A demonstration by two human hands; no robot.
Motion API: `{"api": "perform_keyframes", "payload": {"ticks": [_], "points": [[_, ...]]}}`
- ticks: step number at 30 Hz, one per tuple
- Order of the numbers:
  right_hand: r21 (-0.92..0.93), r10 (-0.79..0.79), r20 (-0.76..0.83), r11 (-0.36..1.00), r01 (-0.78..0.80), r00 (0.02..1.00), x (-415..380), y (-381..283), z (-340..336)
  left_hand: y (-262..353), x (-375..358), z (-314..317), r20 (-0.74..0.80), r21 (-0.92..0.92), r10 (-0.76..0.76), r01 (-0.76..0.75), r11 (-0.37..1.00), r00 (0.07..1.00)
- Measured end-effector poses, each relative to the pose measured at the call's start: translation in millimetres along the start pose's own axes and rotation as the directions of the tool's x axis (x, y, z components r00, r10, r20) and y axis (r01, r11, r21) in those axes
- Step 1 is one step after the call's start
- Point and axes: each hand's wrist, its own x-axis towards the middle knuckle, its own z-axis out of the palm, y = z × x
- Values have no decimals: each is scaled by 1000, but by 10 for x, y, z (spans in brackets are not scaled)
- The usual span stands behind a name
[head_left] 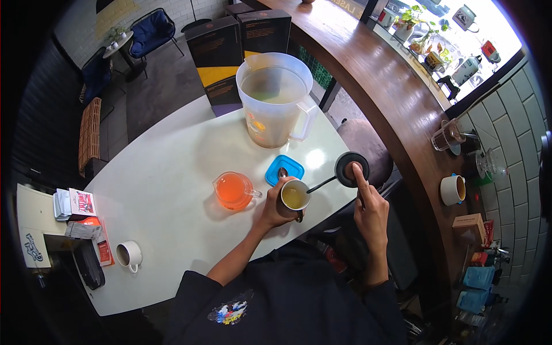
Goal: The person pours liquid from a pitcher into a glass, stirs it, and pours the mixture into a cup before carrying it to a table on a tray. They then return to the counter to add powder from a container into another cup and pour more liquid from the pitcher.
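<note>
As seen from the head camera, the white tabletop (172, 195) carries the following:

Item 1: left hand (275, 208), closed around a small cup (295, 197) of pale yellow liquid, at centre of view. A spoon (283, 173) shows at the cup's 11 o'clock rim; whether it rests inside or behind cannot be told.

Item 2: right hand (368, 210), closed on a long-handled black strainer (351, 169), its round head held off the tabletop edge at the cup's 2 o'clock, forefinger laid over the head.

Item 3: glass pitcher (233, 190) of orange liquid, just beside the cup at 9 o'clock.

Item 4: blue square lid (284, 169), at 12 o'clock of the cup.

Item 5: large clear jug (275, 106), pale liquid, further off at 12 o'clock.

Item 6: white mug (129, 254), well apart at 8 o'clock.

Handling note: cup judged rigid, light, nearly full, so prone to spill; grip round the body, keep level. Strainer judged light and stiff; take by the handle
</note>
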Motion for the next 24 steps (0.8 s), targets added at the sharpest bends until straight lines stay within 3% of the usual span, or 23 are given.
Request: {"api": "perform_keyframes", "payload": {"ticks": [9,24], "points": [[-174,-62,-24,983,57,998,62,-47,-48,-1,12,13,-9,-24,-20,20,1000,1000],[-15,11,-17,1000,-11,1000,42,-7,-12,3,26,21,-23,-28,-12,11,1000,1000]]}}
